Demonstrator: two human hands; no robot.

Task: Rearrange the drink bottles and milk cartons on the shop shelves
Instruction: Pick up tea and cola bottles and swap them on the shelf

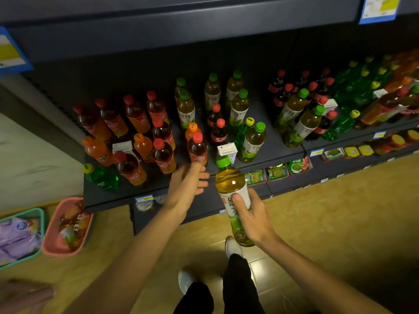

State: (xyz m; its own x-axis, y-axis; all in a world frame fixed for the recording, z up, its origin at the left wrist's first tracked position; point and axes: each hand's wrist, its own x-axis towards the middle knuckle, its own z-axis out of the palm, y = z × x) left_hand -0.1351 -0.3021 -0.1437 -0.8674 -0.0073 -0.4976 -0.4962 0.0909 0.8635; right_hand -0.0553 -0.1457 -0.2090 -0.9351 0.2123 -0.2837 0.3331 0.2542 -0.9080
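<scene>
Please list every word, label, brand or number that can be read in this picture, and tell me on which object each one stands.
"绿茶": on the white label of the green tea bottle that the right hand holds, partly covered by the thumb.
"绿茶": on the shelf green tea bottle.
Red-capped tea bottle: label too blurred to read.
Milk carton: print too small.
Shelf price tag: unreadable.
Left hand: no text.

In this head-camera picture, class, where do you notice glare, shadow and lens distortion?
Head view: a small glare spot sits on the green tea bottle gripped by the right hand; the corners darken, the shelf edge bows from the wide lens, and the far right bottles blur.
</scene>
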